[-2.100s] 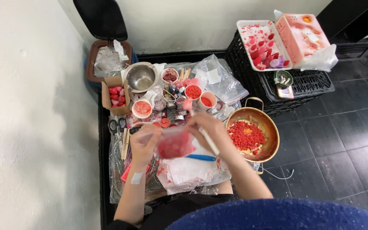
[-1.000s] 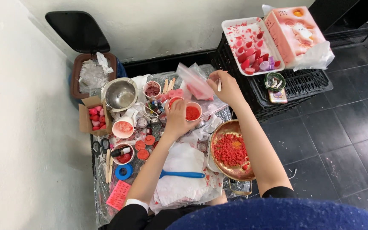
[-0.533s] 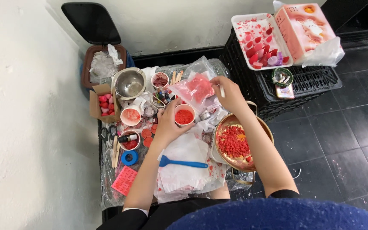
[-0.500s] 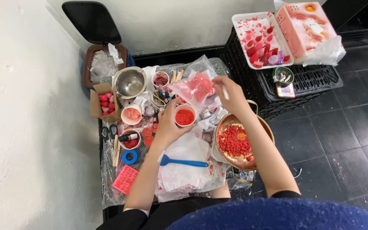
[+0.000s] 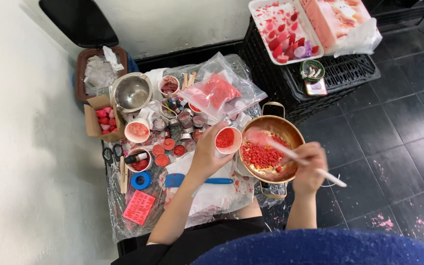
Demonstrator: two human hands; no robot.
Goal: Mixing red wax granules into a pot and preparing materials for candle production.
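My left hand (image 5: pixel 207 154) grips a small white cup of red flakes (image 5: pixel 226 140), held just left of a copper pot (image 5: pixel 290 130). The pot holds a heap of red flakes (image 5: pixel 261 154). My right hand (image 5: pixel 310 164) is closed on a white spoon (image 5: pixel 290 154) whose pink-stained bowl lies over the pot. A clear plastic bag of red flakes (image 5: pixel 217 93) lies on the table behind the cup.
The low table (image 5: pixel 138 223) is covered in plastic and crowded with small jars, cups, a steel bowl (image 5: pixel 132 92), a blue spatula (image 5: pixel 192 180), a blue tape roll (image 5: pixel 141 180) and a pink mould (image 5: pixel 138 207). A black crate (image 5: pixel 344 73) with a white tray and pink box stands at the right.
My right hand has left the plastic bag and come down over the pot, now holding the spoon. My left hand moved the cup right, next to the pot.
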